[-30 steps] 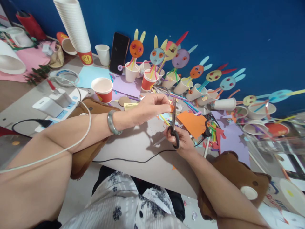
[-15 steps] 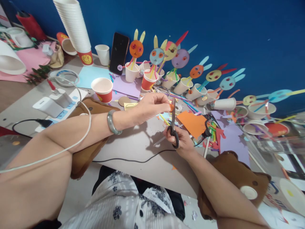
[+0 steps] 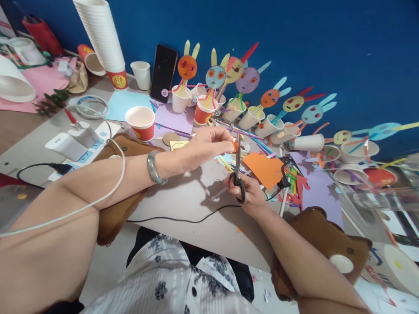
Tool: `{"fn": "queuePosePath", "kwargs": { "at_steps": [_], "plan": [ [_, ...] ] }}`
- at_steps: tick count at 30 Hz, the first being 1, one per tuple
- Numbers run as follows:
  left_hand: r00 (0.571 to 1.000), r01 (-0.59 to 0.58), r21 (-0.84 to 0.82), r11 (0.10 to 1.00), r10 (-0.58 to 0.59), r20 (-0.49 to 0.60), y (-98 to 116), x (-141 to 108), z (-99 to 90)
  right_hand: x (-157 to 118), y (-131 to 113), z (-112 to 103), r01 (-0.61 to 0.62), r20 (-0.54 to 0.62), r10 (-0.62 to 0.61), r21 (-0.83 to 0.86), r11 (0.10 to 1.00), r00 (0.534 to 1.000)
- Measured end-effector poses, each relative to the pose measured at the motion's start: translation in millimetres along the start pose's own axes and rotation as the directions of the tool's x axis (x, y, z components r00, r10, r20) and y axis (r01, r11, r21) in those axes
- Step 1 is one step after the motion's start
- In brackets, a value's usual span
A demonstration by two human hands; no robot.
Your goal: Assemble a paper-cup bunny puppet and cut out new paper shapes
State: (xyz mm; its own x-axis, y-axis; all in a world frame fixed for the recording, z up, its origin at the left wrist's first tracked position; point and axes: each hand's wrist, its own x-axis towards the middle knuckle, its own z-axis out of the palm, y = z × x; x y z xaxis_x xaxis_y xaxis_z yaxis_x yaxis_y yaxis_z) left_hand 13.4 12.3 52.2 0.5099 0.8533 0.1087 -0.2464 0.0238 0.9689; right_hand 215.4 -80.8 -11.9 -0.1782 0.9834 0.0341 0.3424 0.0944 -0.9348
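Between the thumb and fingertips of my left hand (image 3: 209,146) is a small piece of orange paper (image 3: 235,147), mostly covered by the fingers. My right hand (image 3: 250,194) grips black-handled scissors (image 3: 238,170) with the blades pointing up. The blades stand right at the edge of the orange piece and look nearly closed. Just right of the scissors, a larger sheet of orange paper (image 3: 264,169) lies on the table among coloured scraps. A grey bangle (image 3: 153,168) is around my left wrist.
Paper cups with rabbit-faced figures (image 3: 187,67) line the blue wall. A red paper cup (image 3: 140,124) stands left of my hands, beyond it a tall cup stack (image 3: 100,35) and a phone (image 3: 163,72). A white cable (image 3: 122,174) crosses my left forearm; a black cable (image 3: 183,221) lies near the table's front.
The scissor blades have shifted very slightly against the orange piece. Both hands stay in nearly the same place.
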Motion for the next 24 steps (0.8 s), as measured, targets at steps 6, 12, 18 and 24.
{"fn": "queuePosePath", "kwargs": {
  "at_steps": [6, 12, 18, 24],
  "plan": [
    [1.0, -0.007, -0.015, 1.0, 0.007, 0.017, -1.8, 0.6, -0.3, 0.0, -0.5, 0.1, 0.008, 0.017, -0.008, 0.007, 1.0, 1.0],
    [0.999, -0.002, -0.025, 1.0, 0.003, 0.039, -3.5, 0.7, -1.0, 0.6, -0.6, 1.2, 0.0, 0.002, 0.0, -0.005, 1.0, 1.0],
    [0.996, -0.044, 0.0, 0.999, 0.044, 0.079, -9.1, 2.4, -4.4, -0.7, 2.8, 0.7, 0.003, -0.017, -0.003, -0.005, 1.0, 1.0],
    [0.998, -0.019, 0.025, 1.0, 0.017, 0.052, -8.1, 2.2, -2.8, -0.7, 0.6, 1.3, 0.0, -0.01, -0.001, -0.017, 1.0, 1.0]
  ]
}}
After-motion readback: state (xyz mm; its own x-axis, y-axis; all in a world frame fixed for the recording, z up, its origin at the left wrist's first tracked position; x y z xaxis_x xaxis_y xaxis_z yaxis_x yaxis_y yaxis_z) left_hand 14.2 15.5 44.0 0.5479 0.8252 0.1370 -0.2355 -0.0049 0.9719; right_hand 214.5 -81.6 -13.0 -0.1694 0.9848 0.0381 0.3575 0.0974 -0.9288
